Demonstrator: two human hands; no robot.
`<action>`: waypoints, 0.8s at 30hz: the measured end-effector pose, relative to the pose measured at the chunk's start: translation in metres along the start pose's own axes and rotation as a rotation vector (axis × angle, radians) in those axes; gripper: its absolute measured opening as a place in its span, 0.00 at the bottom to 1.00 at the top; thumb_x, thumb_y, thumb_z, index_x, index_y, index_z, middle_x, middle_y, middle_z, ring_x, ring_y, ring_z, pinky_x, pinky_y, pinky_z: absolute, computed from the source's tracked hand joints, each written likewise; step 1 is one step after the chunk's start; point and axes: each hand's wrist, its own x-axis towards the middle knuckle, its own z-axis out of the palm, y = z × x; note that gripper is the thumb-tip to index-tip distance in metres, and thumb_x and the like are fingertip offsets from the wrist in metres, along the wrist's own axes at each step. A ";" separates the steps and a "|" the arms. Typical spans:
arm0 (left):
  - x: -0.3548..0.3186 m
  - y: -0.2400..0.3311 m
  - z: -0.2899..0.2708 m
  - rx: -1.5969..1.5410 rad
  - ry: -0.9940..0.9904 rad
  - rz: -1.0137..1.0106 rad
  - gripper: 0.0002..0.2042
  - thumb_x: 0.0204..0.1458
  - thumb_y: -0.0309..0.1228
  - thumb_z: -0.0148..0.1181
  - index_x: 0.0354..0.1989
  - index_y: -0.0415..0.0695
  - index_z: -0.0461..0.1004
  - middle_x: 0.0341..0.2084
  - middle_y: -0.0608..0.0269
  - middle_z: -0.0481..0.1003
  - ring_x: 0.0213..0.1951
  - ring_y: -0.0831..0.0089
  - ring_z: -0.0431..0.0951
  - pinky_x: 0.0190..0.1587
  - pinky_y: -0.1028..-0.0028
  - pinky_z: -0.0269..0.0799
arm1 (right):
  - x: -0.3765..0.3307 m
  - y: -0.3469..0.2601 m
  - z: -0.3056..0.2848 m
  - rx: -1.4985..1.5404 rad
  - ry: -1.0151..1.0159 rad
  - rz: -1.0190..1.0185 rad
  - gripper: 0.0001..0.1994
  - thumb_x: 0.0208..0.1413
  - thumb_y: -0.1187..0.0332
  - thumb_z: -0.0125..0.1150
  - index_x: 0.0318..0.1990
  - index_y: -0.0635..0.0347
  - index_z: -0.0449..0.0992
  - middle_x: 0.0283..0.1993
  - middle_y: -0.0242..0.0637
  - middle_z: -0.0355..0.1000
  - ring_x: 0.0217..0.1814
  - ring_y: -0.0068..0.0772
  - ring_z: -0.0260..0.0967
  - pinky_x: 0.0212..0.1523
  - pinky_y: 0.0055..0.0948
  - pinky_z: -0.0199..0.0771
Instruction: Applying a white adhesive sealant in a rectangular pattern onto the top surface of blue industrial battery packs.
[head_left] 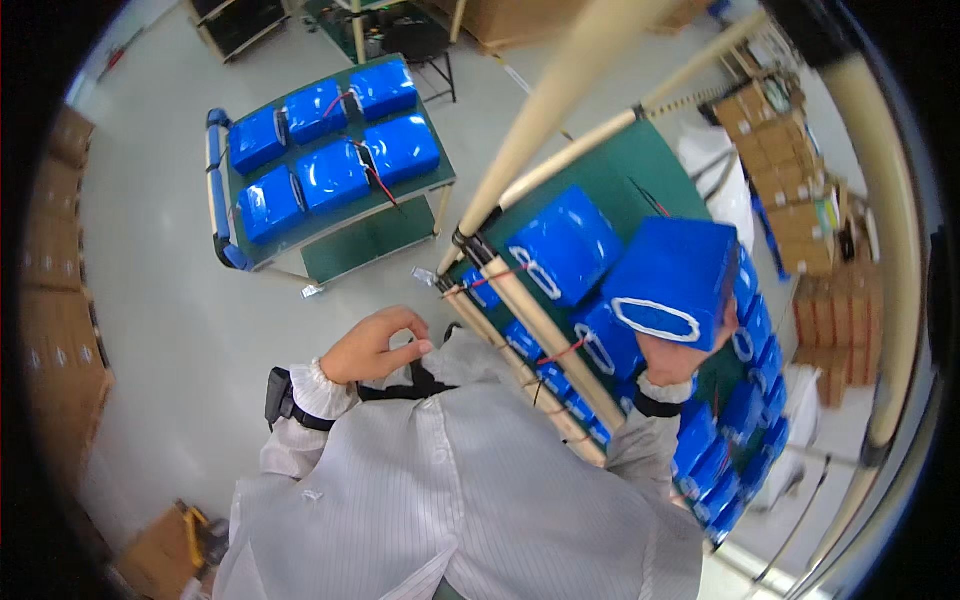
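Observation:
My right hand [680, 360] is closed round the lower end of a blue shrink-wrapped battery pack [678, 265], held up over the green rack shelf [610, 160]. A white oval ring shows on the pack's near end. Another blue battery pack [568, 245], with a red lead and a white ring, lies beside it on the shelf. Part of a further pack [606, 335] shows beneath the held one. My left hand [375, 345] hangs in front of my body, apart from the rack. Its fingers are loosely bent, thumb apart, and it holds nothing.
Left of the rack stands a green-topped cart [330, 230] with several blue packs in two rows. Beige rack poles [550, 110] rise close to my right arm. Many more packs fill the rack's lower levels. Cardboard boxes [795, 180] are stacked at right, and others [60, 240] at left.

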 end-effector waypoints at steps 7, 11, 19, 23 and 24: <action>0.033 0.053 0.018 -0.532 -0.193 0.161 0.30 0.65 0.44 0.57 0.71 0.43 0.58 0.63 0.58 0.68 0.63 0.68 0.69 0.65 0.67 0.63 | -0.068 0.102 0.074 0.302 0.115 0.044 0.38 0.58 0.32 0.50 0.70 0.45 0.64 0.70 0.40 0.68 0.70 0.46 0.64 0.71 0.60 0.56; 0.074 0.065 0.033 -1.007 -0.189 0.036 0.33 0.64 0.43 0.59 0.72 0.43 0.55 0.64 0.55 0.66 0.63 0.67 0.68 0.66 0.66 0.64 | -0.096 0.138 0.098 0.142 0.351 0.125 0.42 0.56 0.30 0.50 0.71 0.46 0.60 0.70 0.41 0.64 0.70 0.49 0.62 0.67 0.58 0.63; 0.040 0.028 0.047 -1.121 -0.133 -0.471 0.20 0.60 0.42 0.65 0.54 0.41 0.78 0.46 0.63 0.80 0.46 0.75 0.79 0.49 0.72 0.76 | -0.147 0.175 0.104 -0.231 0.517 0.384 0.44 0.58 0.33 0.55 0.71 0.56 0.55 0.68 0.42 0.63 0.66 0.42 0.66 0.63 0.47 0.71; 0.013 0.003 0.040 -1.079 -0.250 -0.551 0.19 0.60 0.41 0.65 0.53 0.41 0.79 0.45 0.63 0.80 0.45 0.75 0.79 0.48 0.75 0.76 | -0.158 0.164 0.087 -0.675 0.278 0.716 0.53 0.55 0.26 0.54 0.75 0.57 0.50 0.70 0.47 0.61 0.69 0.43 0.64 0.68 0.45 0.67; 0.006 -0.001 0.038 -0.952 -0.280 -0.503 0.19 0.60 0.41 0.65 0.53 0.41 0.79 0.45 0.64 0.80 0.44 0.76 0.80 0.47 0.75 0.76 | -0.157 0.172 0.085 -0.675 0.270 0.739 0.53 0.55 0.26 0.54 0.75 0.57 0.50 0.70 0.47 0.61 0.69 0.43 0.64 0.68 0.45 0.67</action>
